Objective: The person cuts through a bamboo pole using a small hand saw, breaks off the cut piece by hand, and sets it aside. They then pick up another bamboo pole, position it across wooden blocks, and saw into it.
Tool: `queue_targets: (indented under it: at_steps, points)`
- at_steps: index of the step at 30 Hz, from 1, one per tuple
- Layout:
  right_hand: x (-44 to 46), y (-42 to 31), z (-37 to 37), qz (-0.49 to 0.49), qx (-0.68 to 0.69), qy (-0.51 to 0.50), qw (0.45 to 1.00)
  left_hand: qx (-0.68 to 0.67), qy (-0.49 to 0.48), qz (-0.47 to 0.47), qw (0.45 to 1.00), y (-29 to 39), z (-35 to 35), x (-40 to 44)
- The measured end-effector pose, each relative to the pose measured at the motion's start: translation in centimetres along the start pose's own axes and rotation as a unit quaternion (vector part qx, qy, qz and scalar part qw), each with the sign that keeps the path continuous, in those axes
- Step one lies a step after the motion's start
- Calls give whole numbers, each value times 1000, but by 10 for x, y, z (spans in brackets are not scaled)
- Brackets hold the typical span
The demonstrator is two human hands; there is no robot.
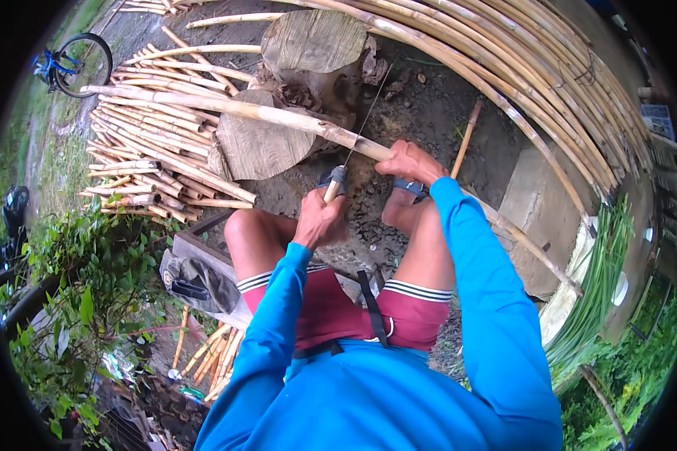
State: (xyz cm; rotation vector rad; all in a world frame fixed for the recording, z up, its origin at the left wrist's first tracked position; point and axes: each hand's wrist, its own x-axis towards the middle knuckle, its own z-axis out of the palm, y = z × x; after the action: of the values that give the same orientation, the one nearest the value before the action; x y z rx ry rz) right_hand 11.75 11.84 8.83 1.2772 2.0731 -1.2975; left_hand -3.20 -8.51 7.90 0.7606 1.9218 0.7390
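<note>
My left hand (320,218) is closed round the pale handle of a long-bladed knife or saw (336,179); its thin blade, seen nearly edge-on, points up and away across a bamboo pole (293,120). Whether the blade touches or cuts into the pole, I cannot tell. My right hand (414,162) wraps round the same pole, just right of the blade. From there the pole runs under my right forearm and shows again on the far side. To the left it passes over a cut wood stump (256,146), beside a taller stump (316,41).
Cut bamboo pieces (150,143) lie piled at left, with a bicycle (83,66) behind them. Long bamboo poles (504,60) curve along the upper right. Green stalks (602,278) lie at right. A dark cloth (195,282) lies on the wooden bench (192,244) beside my left leg.
</note>
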Motion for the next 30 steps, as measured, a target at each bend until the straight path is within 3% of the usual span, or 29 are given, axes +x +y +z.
queue_targets:
  at_steps: [5,8,10,13,14,16,20,22,25,30]
  points:
    - [-4,6,-1,-39,8,-9,999,-15,31,29,999,-9,8,-2]
    - [-1,5,-1,-17,36,-34,999,74,16,66,995,11,-10,-20]
    - [4,13,7,-77,-53,81,992,7,-52,-55,997,54,-32,-50]
    - [-4,3,-5,-34,-19,1,999,67,-55,-40,995,30,-38,-80]
    - [-1,6,-3,-37,-17,-1,999,59,5,-25,998,18,-34,-87]
    - [2,12,3,-82,-52,58,994,27,-9,-68,997,4,-35,-93]
    - [-5,9,5,-81,-70,76,991,-11,9,-42,999,-7,-25,-81]
    - [-12,3,9,-26,-132,148,980,-62,1,-93,994,-7,-22,-70]
    - [-17,4,16,-10,-131,205,970,-20,-11,-80,997,-10,-24,-54]
    - [-13,7,13,-11,-111,169,979,22,-23,-80,996,-2,-26,-49]
